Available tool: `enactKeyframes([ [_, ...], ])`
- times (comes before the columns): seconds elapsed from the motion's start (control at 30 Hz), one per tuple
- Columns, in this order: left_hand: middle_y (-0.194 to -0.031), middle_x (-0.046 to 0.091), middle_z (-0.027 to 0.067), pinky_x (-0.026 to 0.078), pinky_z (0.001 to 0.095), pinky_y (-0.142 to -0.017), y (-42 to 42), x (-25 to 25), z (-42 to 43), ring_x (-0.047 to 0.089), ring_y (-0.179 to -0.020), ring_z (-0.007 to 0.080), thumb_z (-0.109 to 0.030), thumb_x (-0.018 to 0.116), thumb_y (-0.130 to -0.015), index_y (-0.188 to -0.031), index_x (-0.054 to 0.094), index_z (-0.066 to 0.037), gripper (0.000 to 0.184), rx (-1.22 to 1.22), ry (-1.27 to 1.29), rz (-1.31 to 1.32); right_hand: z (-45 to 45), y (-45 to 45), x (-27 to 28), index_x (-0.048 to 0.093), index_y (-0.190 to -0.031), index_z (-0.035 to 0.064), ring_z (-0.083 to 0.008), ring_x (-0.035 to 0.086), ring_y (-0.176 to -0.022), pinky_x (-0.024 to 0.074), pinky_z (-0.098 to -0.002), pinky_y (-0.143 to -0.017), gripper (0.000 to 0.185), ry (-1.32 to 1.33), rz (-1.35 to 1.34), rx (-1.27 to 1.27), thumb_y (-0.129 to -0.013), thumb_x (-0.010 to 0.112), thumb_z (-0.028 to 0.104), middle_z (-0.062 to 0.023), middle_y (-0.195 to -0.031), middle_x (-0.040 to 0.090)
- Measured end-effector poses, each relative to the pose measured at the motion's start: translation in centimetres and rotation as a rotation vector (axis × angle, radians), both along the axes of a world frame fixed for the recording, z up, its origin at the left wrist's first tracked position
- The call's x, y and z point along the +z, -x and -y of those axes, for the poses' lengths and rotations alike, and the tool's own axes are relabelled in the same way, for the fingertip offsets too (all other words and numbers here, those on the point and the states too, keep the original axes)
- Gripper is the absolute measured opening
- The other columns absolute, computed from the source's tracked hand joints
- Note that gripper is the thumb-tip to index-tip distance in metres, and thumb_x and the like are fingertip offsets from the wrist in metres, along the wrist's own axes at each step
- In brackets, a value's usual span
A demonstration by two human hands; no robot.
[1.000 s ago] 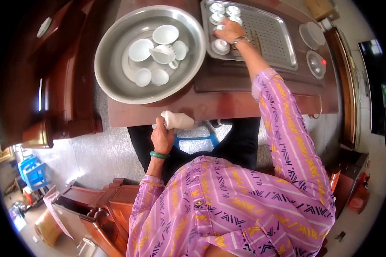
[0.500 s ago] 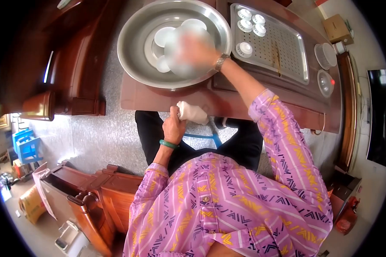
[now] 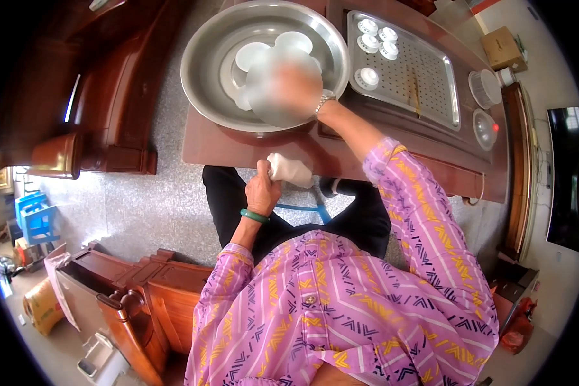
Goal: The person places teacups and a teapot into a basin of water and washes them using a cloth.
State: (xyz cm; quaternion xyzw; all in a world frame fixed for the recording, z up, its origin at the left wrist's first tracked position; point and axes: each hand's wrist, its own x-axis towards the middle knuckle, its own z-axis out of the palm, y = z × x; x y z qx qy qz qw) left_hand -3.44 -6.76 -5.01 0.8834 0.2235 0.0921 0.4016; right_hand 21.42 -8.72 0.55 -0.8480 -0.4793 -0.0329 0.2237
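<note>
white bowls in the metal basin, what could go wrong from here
The right hand is over the white bowls in the metal basin, so they might knock together and chip; blur hides its grip.

The left hand holds the white cloth by the table edge; anything wrapped inside could drop, though I cannot see whether anything is.

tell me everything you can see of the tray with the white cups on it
The tray is rectangular with rounded corners, silvery and shiny like metal, with a raised rim and rows of small holes. It lies flat on the brown table, close beside the basin. Five small white cups stand at its basin end, seemingly upside down. A thin brown line, stain or strip, crosses part of it.
</note>
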Motion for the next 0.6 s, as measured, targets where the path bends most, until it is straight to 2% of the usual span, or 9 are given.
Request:
enactKeyframes([
  [0.07, -0.069, 0.058, 0.023, 0.043, 0.0491, -0.056, 0.0, 0.1, 0.0, 0.056, -0.066, 0.0428, -0.009, 0.059, -0.073, -0.097, 0.038, -0.009, 0.032, -0.001, -0.003, 0.014, 0.7, -0.2, 0.8, 0.058, -0.081, 0.0081, -0.0301, 0.058, -0.078, 0.0475, -0.0402, -0.066, 0.026, 0.024, -0.003, 0.001, -0.067, 0.07, 0.026, -0.012, -0.093, 0.053],
  [0.17, -0.069, 0.057, 0.0242, 0.042, 0.0508, -0.055, -0.2, -0.3, 0.2, 0.055, -0.066, 0.0442, -0.012, 0.058, -0.075, -0.096, 0.038, -0.009, 0.029, 0.004, -0.022, 0.047, 2.7, -0.2, 3.3, 0.06, -0.081, 0.009, -0.0296, 0.059, -0.079, 0.0472, -0.0401, -0.066, 0.024, -0.027, -0.052, -0.128, -0.069, 0.068, 0.027, -0.0103, -0.089, 0.055],
  [0.23, -0.068, 0.057, 0.0237, 0.041, 0.0505, -0.054, -0.1, -1.0, 0.0, 0.055, -0.066, 0.0438, -0.012, 0.059, -0.074, -0.096, 0.037, -0.009, 0.03, -0.009, -0.01, 0.071, 2.9, -0.8, 3.5, 0.062, -0.082, 0.0096, -0.0293, 0.059, -0.079, 0.0471, -0.04, -0.066, 0.022, 0.147, -0.082, -0.026, -0.07, 0.066, 0.028, -0.0101, -0.086, 0.058],
  [0.37, -0.068, 0.056, 0.0231, 0.042, 0.0488, -0.053, -0.1, -0.6, 0.2, 0.056, -0.065, 0.0429, -0.01, 0.06, -0.073, -0.094, 0.037, -0.007, 0.031, -0.004, -0.017, 0.078, 2.9, -2.8, 1.9, 0.065, -0.088, 0.0105, -0.0298, 0.059, -0.081, 0.0474, -0.0384, -0.071, 0.024, -0.2, 0.006, 0.037, -0.07, 0.064, 0.027, -0.0124, -0.084, 0.061],
  [0.4, -0.068, 0.056, 0.0231, 0.042, 0.0488, -0.053, -0.1, -0.8, 0.2, 0.056, -0.065, 0.0429, -0.01, 0.06, -0.073, -0.094, 0.037, -0.007, 0.031, -0.007, -0.017, 0.079, 3.4, -2.2, 4.6, 0.064, -0.088, 0.0096, -0.0297, 0.059, -0.082, 0.0472, -0.0377, -0.073, 0.026, -0.173, -0.25, -0.05, -0.069, 0.064, 0.028, -0.0142, -0.085, 0.062],
  [0.43, -0.068, 0.056, 0.0229, 0.042, 0.0485, -0.053, 0.0, -1.1, 0.2, 0.056, -0.065, 0.0428, -0.009, 0.06, -0.073, -0.094, 0.037, -0.007, 0.031, -0.011, -0.015, 0.079, 4.0, -2.7, 5.1, 0.064, -0.088, 0.0096, -0.0297, 0.059, -0.082, 0.0472, -0.0377, -0.073, 0.026, -0.174, -0.249, -0.054, -0.069, 0.064, 0.028, -0.0142, -0.085, 0.062],
  [0.5, -0.068, 0.056, 0.0228, 0.042, 0.0482, -0.054, -0.1, -1.2, 0.0, 0.055, -0.066, 0.0428, -0.009, 0.06, -0.072, -0.093, 0.038, -0.006, 0.031, -0.014, -0.017, 0.09, 4.8, -4.8, 6.0, 0.064, -0.089, 0.0095, -0.03, 0.059, -0.084, 0.0473, -0.0384, -0.074, 0.026, -0.334, -0.308, -0.244, -0.07, 0.063, 0.028, -0.0148, -0.087, 0.063],
  [0.57, -0.069, 0.057, 0.0226, 0.043, 0.0478, -0.055, 0.1, -1.0, 0.0, 0.055, -0.067, 0.0428, -0.009, 0.06, -0.072, -0.093, 0.038, -0.006, 0.031, -0.022, -0.019, 0.079, 6.3, -8.0, 6.1, 0.064, -0.091, 0.0114, -0.0313, 0.059, -0.086, 0.0474, -0.0395, -0.075, 0.024, -0.335, -0.097, -0.44, -0.072, 0.059, 0.026, -0.0154, -0.09, 0.062],
  [0.6, -0.069, 0.057, 0.0229, 0.043, 0.0478, -0.056, 0.1, -0.8, -0.1, 0.055, -0.067, 0.0431, -0.009, 0.06, -0.073, -0.093, 0.038, -0.005, 0.03, -0.023, -0.017, 0.076, 7.3, -9.8, 5.8, 0.063, -0.096, 0.0128, -0.0319, 0.058, -0.089, 0.0474, -0.0403, -0.076, 0.026, -0.249, -0.032, -0.514, -0.073, 0.057, 0.024, -0.0163, -0.094, 0.061],
])
